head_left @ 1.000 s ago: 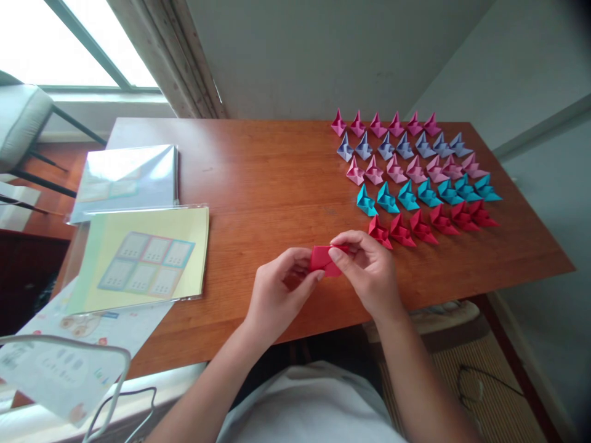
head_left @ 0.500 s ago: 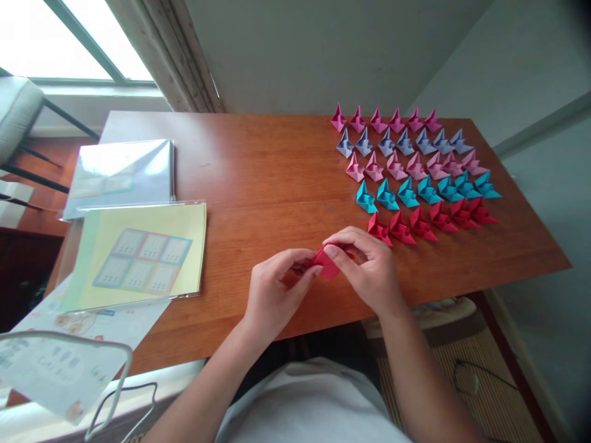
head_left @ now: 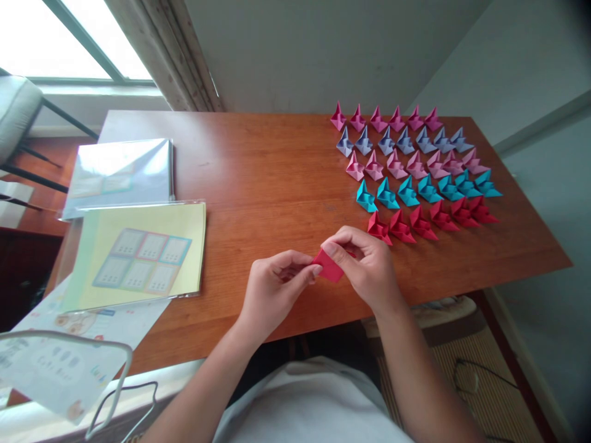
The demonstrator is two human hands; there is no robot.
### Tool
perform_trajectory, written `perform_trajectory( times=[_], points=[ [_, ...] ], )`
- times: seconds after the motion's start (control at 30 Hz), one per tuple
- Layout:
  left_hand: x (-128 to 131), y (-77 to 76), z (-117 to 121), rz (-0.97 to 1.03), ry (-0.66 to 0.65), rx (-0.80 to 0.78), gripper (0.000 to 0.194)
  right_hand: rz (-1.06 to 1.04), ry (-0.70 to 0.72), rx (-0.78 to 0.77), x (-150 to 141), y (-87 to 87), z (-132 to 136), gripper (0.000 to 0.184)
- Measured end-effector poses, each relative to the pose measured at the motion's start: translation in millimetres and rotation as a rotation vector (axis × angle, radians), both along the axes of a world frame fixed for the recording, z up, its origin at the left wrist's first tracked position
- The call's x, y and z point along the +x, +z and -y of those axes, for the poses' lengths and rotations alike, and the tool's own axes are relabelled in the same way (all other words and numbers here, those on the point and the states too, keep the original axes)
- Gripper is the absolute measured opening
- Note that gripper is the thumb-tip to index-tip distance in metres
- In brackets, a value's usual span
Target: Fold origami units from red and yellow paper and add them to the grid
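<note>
A small folded piece of red paper (head_left: 331,268) is held between my two hands, over the near part of the wooden table (head_left: 258,184). My left hand (head_left: 277,288) pinches its left corner between thumb and fingers. Thumb and forefinger of my right hand (head_left: 364,264) grip its upper right edge, covering part of it. Just beyond the right hand stands a row of red origami boats (head_left: 423,224). Behind them run rows of turquoise boats (head_left: 408,192), light pink boats (head_left: 416,165), lilac boats (head_left: 405,141) and deep pink boats (head_left: 397,119).
On the left lie a yellow paper pad (head_left: 143,258) in a clear sleeve, a bluish pad (head_left: 122,172) in plastic and a printed white sheet (head_left: 60,369). A grey metal frame (head_left: 124,369) crosses the lower left corner. A chair (head_left: 18,117) stands beyond the table's left end.
The red paper has turned so that more of its flat face shows. My fingers have shifted slightly along its edges, and both hands still hold it.
</note>
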State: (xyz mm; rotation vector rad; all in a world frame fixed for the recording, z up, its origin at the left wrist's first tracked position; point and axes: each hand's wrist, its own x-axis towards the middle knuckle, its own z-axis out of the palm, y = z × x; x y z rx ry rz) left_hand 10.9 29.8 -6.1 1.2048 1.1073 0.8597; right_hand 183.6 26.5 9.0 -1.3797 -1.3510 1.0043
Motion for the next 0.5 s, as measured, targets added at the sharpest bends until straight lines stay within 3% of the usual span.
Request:
perform_trajectory(
  times=[0.23, 0.4, 0.5],
  points=[
    [-2, 2.9, -3, 0.114, -0.116, -0.137, 0.019, 0.074, 0.102, 0.055, -3, 9.3, -10, 0.016],
    [-3, 6.9, -6, 0.179, 0.027, -0.205, 0.022, -0.201, -0.159, -0.001, -3, -4.2, -9, 0.039],
    [-2, 7.9, -7, 0.194, 0.1, -0.211, 0.022, -0.209, -0.113, -0.036, -1, -11.7, -1, 0.045]
  ],
)
